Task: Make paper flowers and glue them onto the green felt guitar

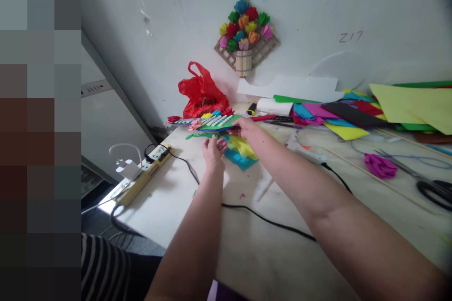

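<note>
A green craft board (235,122) with white rolled strips like a fence and several paper flowers is held level just above the far part of the table. My right hand (243,128) grips its near right edge, thumb on top and fingers below. Just in front of the board, my left hand (213,150) is raised with its fingers apart and nothing in them. Beneath the board lie green paper leaves (197,136), and yellow tissue paper (243,147) and blue paper (240,160) are partly hidden by my right arm.
Behind the board stands a red plastic bag (203,91). A power strip (148,174) lies at the left edge, and a black cord (264,210) crosses the table. Scissors (420,181), a pink paper flower (380,165) and coloured sheets (406,108) are at right.
</note>
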### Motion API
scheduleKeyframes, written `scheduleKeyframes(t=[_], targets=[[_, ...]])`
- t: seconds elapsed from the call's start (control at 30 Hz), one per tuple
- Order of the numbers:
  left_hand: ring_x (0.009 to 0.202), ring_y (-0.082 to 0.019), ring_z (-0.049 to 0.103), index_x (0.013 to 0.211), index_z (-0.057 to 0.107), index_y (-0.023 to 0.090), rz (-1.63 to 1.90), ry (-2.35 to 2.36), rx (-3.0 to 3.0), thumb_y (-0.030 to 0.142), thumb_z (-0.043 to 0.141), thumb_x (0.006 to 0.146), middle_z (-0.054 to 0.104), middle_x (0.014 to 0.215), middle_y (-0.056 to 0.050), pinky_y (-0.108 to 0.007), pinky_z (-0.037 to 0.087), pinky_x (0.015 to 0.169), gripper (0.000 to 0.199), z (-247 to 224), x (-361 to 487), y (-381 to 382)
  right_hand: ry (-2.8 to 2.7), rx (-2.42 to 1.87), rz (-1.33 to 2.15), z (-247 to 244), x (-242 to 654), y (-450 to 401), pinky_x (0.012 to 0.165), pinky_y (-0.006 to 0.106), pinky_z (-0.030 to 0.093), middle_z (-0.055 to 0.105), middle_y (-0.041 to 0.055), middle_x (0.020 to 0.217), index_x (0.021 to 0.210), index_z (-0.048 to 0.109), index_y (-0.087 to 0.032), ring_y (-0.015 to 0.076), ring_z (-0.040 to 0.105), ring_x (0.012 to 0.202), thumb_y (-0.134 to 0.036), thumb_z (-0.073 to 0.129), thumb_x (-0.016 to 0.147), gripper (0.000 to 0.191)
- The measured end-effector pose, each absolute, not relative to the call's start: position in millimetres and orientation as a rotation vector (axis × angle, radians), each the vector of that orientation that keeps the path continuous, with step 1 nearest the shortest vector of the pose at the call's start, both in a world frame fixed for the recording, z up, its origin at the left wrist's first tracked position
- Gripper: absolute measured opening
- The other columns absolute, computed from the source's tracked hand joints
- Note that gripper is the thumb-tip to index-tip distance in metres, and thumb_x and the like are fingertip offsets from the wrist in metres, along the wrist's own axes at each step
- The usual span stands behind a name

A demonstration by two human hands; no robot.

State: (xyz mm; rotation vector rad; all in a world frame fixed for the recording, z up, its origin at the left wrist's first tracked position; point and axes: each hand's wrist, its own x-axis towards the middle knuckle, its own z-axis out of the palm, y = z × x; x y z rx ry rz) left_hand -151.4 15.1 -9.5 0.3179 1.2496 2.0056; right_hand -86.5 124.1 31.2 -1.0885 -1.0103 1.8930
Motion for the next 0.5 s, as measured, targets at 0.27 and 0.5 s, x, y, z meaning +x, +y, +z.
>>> scheduleKeyframes(t=[0.27, 0.5], targets=[[0.068, -0.014, 0.066, 0.134, 0.024, 0.023, 2.006, 1.118, 0.419, 0.039, 0.058, 0.083, 0.065, 0.085, -0.006, -0.024, 0.052, 0.065, 0.063, -8, -143, 26, -0.982, -1.085, 1.814, 40, -48, 104, 0.043, 0.022, 0.050, 0.055, -0.0008, 0.049, 0.084, 0.055, -0.011, 0.0126, 0.056, 0.043, -0.001, 0.048, 0.079, 0.014], [0.064, -0.015, 0.067, 0.127, 0.036, 0.025, 2.020, 1.085, 0.666, 0.046, 0.064, 0.076, 0.065, 0.077, -0.002, -0.025, 0.052, 0.063, 0.061, -8, -133, 28, -0.934, -0.986, 1.729, 36, -24, 86, 0.040, 0.023, 0.049, 0.057, -0.0015, 0.052, 0.084, 0.053, -0.011, 0.0114, 0.054, 0.039, 0.001, 0.051, 0.072, 0.017]])
